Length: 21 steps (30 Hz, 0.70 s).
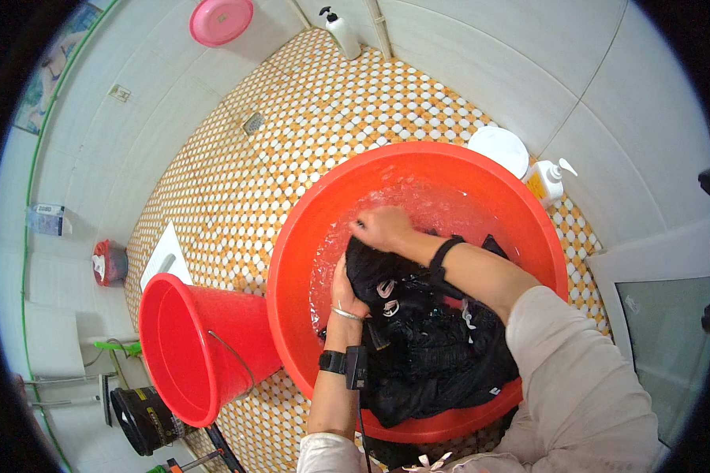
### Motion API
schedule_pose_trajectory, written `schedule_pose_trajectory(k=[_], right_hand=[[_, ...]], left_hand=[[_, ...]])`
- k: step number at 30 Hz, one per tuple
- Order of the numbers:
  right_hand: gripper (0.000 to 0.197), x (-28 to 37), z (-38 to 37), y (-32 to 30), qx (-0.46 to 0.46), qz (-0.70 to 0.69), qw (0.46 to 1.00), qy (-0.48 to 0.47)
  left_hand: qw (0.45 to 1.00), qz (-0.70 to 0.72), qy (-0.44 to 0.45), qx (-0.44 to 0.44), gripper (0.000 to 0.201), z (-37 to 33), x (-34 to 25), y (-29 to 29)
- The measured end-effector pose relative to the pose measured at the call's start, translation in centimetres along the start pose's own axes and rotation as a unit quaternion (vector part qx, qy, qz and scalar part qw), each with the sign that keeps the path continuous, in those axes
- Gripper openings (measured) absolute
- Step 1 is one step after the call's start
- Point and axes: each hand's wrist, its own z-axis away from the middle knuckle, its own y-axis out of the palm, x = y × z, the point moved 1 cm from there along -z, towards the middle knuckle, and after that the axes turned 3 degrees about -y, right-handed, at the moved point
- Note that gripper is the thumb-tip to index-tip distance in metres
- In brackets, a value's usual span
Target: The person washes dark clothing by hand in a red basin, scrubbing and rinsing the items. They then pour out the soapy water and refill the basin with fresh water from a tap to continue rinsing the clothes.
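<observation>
A large red basin (292,236) holds sudsy water (426,201) and a wet black garment (434,355) with pale cords or tags on it. My left hand (345,290) cups a bunched part of the garment from its left side, thumb against the cloth. Just above it, my right hand (383,227) is closed in a fist at the top of the same bunch, near the water. The rest of the cloth lies heaped in the basin's near half, partly hidden under my right forearm.
A red bucket (177,347) stands against the basin's left side, with a black bucket (146,418) behind it. A white pump bottle (546,181) and a round white lid (498,152) sit at the basin's far right. A glazed door (670,331) is at right.
</observation>
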Motion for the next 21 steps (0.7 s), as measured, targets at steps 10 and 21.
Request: schedule_pose_trajectory(k=[10,21], right_hand=[[0.034,-6.6,1.0,3.1,-0.021,0.078,0.978,0.194],[0.022,10.8,5.4,2.4,0.043,-0.227,0.968,-0.095]], left_hand=[[0.991,-0.035,0.019,-0.127,0.048,1.5,-2.7,-3.5],[0.985,-0.064,0.085,-0.136,0.055,3.3,-0.6,-4.1]])
